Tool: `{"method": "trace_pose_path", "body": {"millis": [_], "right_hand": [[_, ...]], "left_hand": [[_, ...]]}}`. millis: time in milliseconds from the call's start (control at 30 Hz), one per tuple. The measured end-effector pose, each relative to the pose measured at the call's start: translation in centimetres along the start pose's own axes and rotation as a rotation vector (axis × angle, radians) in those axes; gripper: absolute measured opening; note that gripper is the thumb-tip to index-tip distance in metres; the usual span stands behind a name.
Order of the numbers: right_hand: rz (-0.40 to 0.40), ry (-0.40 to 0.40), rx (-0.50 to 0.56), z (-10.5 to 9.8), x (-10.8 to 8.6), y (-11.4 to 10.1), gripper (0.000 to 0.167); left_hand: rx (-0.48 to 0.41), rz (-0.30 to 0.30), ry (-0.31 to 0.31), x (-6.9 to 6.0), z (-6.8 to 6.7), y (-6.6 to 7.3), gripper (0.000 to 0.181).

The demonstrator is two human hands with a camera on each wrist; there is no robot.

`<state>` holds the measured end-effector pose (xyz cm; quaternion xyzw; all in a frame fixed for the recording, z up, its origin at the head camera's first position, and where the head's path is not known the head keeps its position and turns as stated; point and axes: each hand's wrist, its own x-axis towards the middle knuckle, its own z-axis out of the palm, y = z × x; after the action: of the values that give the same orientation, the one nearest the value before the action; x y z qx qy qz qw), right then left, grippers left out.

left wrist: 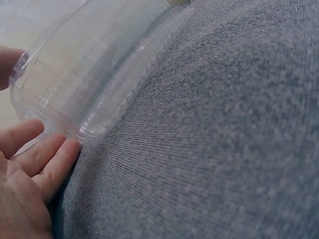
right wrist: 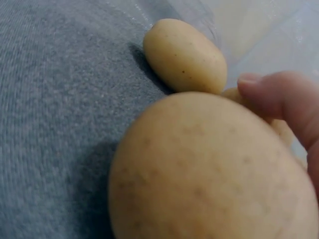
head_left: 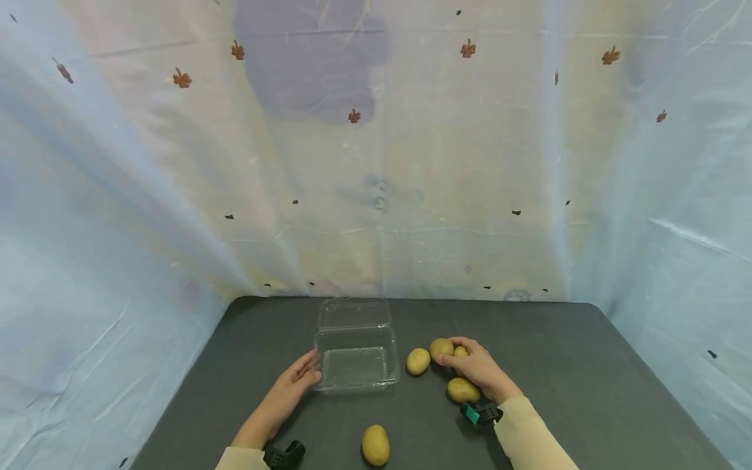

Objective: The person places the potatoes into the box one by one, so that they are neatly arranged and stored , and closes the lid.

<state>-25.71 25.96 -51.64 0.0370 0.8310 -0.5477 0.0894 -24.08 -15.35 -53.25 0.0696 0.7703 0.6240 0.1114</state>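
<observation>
Grey fabric-topped table (head_left: pixel 546 365): oval yellow potato (head_left: pixel 440 346), pinched by right hand (head_left: pixel 478 367), right of clear plastic container (head_left: pixel 354 367); left hand (head_left: pixel 289 388) touches it, fingers apart.

A dark grey table (head_left: pixel 546 365) with rounded far corners spreads across the near middle, its surface finely textured. Past its far edge hangs a pale, creased sheet (head_left: pixel 423 163) tinted yellow and blue, bluer at left and right. Brown leaves (head_left: pixel 468 49) and small dark specks (head_left: pixel 516 213) dot it; a mauve patch (head_left: pixel 311 65) shows high, left of centre.
</observation>
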Motion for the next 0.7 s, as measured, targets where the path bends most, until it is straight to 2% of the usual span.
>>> {"method": "trace_pose_path", "body": {"millis": [133, 300, 467, 700], "right_hand": [[-0.003, -0.011, 0.045, -0.1, 0.0, -0.1, 0.067], [-0.008, 0.001, 0.065, -0.5, -0.2, -0.2, 0.064], [-0.027, 0.069, 0.072, -1.1, -0.5, -0.2, 0.068], [-0.107, 0.139, 0.047, -0.9, -0.7, -1.8, 0.073]], "left_hand": [[-0.009, -0.006, 0.004, 0.0, -0.1, 0.0, 0.067], [-0.023, -0.002, -0.027, 0.0, -0.2, -0.2, 0.066], [-0.038, 0.009, -0.068, 0.1, -0.3, -0.3, 0.066], [-0.038, 0.008, -0.058, 0.0, -0.6, -0.6, 0.066]]}}
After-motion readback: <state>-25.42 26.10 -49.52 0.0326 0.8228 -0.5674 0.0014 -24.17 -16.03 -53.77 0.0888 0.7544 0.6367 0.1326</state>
